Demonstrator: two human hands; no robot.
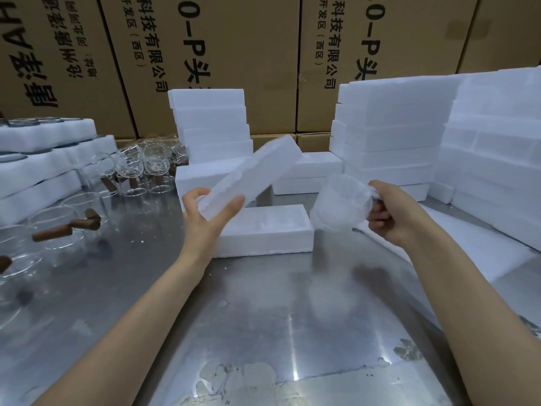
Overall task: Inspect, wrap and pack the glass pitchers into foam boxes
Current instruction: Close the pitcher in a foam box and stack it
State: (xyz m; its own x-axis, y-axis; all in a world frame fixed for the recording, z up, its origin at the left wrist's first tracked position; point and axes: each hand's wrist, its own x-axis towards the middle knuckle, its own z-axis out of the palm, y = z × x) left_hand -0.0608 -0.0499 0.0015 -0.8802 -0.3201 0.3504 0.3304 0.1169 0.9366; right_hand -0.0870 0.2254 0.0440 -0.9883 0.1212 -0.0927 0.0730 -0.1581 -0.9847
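While the left hand [205, 218] grips a tilted foam lid [251, 174], the right hand [392, 215] holds a wrapped pitcher [341, 205] above the counter [263, 317].

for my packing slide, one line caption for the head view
Left hand lifts a foam lid off a foam box while right hand holds a wrapped glass pitcher.

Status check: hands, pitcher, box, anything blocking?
Left hand grips foam lid, tilted above foam box. Right hand holds wrapped pitcher beside the box. Nothing in the way.
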